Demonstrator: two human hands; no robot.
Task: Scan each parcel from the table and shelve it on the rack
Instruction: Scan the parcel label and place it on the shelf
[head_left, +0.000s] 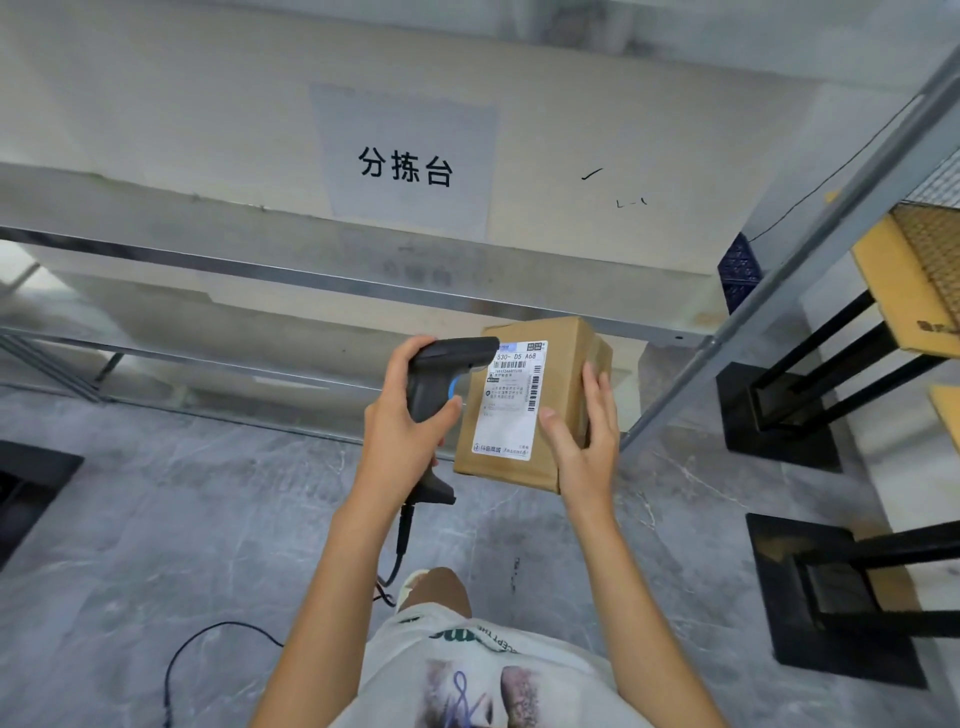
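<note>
A small brown cardboard parcel (569, 364) with a white shipping label (511, 410) is held up in front of me by my right hand (584, 436), thumb on the label side and fingers round its right edge. My left hand (402, 421) grips a black handheld barcode scanner (441, 374) with a blue trigger ring. The scanner's head points right at the top of the label, almost touching it. The scanner's cable (218, 636) hangs down and trails over the floor.
The metal sorting table (260, 270) with a paper sign (405, 166) on the wall behind it spans the view ahead. A grey rack upright (810, 270) slants at the right, with cardboard boxes (904, 291) and black frames (810, 395) beyond. The floor is grey marble.
</note>
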